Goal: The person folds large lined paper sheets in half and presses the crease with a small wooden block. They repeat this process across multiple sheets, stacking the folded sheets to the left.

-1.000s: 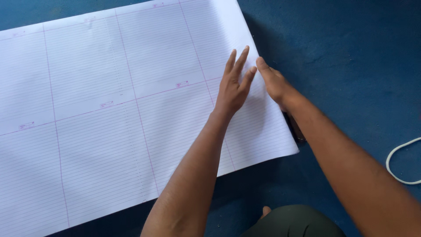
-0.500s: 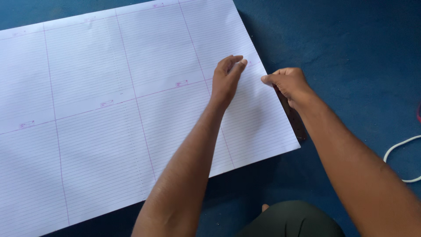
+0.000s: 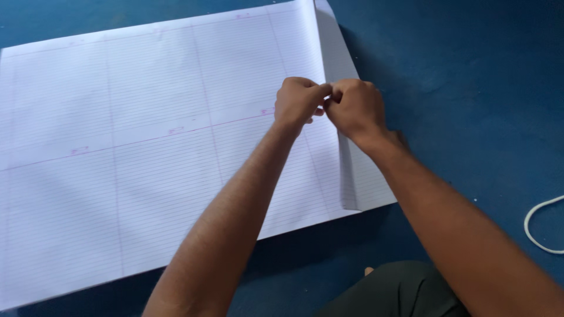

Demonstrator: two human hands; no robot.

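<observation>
A big sheet of lined paper [image 3: 164, 152] lies flat on the blue floor [image 3: 458, 76]. The left hand [image 3: 298, 100] and right hand [image 3: 355, 105] touch, each grip pinching its raised right edge. Even, gentle pulling would likely keep the fold straight.

The large white ruled paper sheet [image 3: 164, 147] runs off the left edge; the white cord loop [image 3: 537, 226] is cut off at right.
</observation>
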